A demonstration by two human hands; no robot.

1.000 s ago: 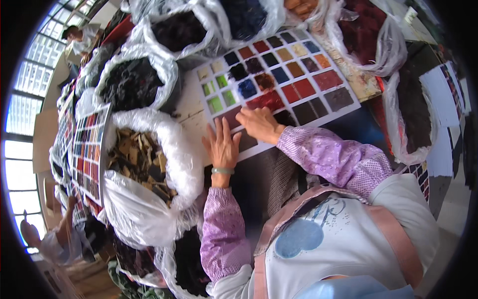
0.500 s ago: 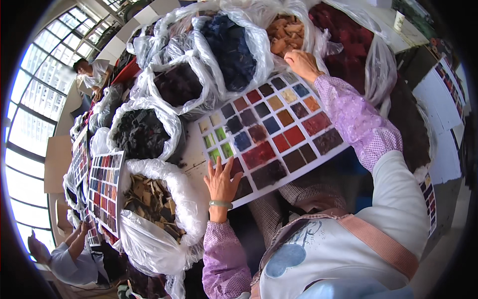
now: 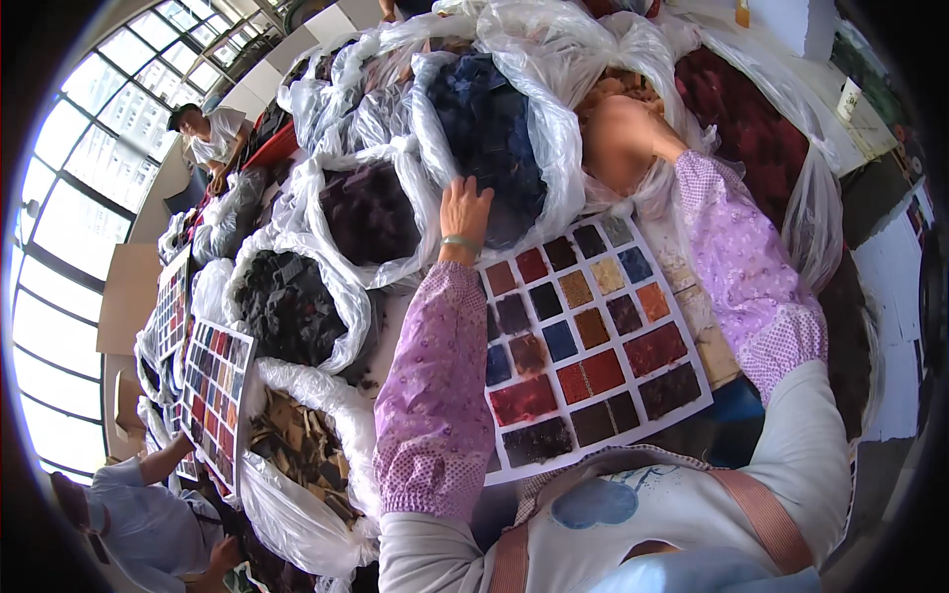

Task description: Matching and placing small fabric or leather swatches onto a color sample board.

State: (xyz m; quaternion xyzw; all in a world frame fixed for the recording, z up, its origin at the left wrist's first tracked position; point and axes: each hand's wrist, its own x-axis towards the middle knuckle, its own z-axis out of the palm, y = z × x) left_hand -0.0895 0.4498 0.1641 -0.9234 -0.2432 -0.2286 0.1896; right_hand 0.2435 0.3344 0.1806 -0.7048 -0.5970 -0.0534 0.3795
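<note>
My left hand is at the near edge of a plastic bag of dark blue scraps. Its fingers are bent and slightly apart, with nothing visible in them; a bracelet circles the wrist. My right hand, smeared by motion, is over a bag of orange-brown scraps, and its fingers cannot be made out. Between my arms lies a white sample board with rows of coloured squares in red, black, blue, tan and orange. My left sleeve covers the board's left part.
Open plastic bags hold black scraps, dark purple scraps, brown scraps and dark red scraps. Another sample board stands at left. A person sits lower left, another person farther back. A paper cup stands at right.
My left hand has left the board and moved up to the dark blue scraps. My right hand has shifted over the orange-brown bag. At lower left, the seated person's arms have moved.
</note>
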